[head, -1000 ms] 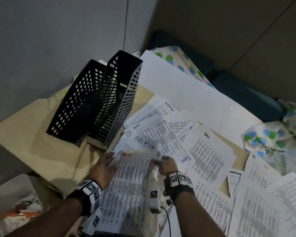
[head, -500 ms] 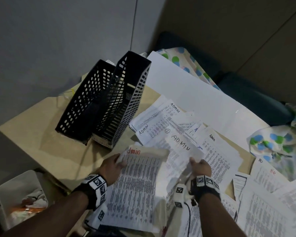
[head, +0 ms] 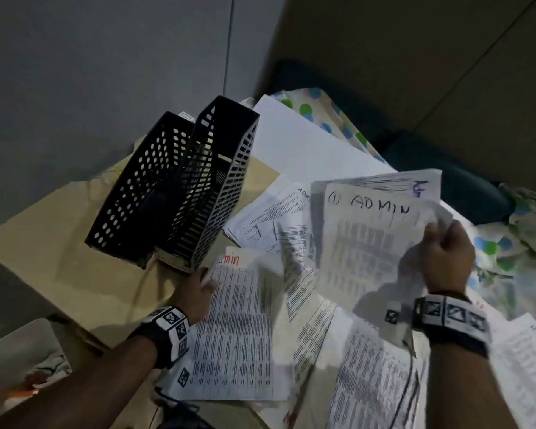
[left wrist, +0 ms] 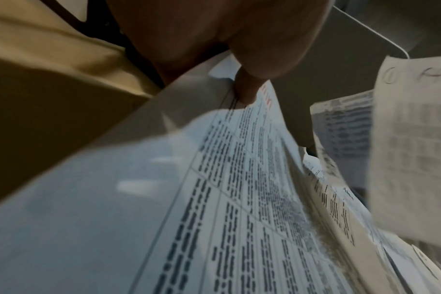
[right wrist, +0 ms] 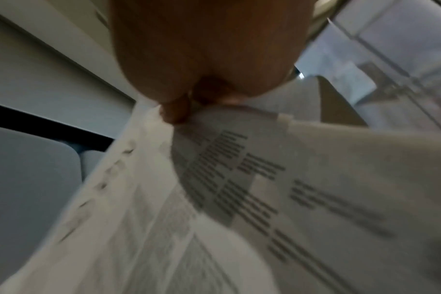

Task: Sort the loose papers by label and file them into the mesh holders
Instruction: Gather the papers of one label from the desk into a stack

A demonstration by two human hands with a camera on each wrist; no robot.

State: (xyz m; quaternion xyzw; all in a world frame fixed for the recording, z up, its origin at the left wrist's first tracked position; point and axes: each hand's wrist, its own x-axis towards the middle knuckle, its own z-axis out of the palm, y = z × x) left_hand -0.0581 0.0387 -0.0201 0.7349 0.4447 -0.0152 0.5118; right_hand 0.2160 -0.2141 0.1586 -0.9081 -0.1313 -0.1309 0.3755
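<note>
The right hand [head: 446,258], fingers clenched on the white printed sheets headed "ADMIN" [head: 372,236], has lifted them clear; the left hand [head: 195,295] still pinches the red-labelled white printed sheet [head: 235,329] beside the black mesh holders [head: 174,184]; filing looks near.

The two mesh holders [head: 174,193] stand open-topped on the table's bare left part [head: 44,243]. Loose papers [head: 270,218] crowd everything rightward, seemingly overlapping.

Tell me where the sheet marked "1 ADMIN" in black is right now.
In the head view the ADMIN sheet is right of centre, held up off the pile by the right hand, to the right of the mesh holders.
</note>
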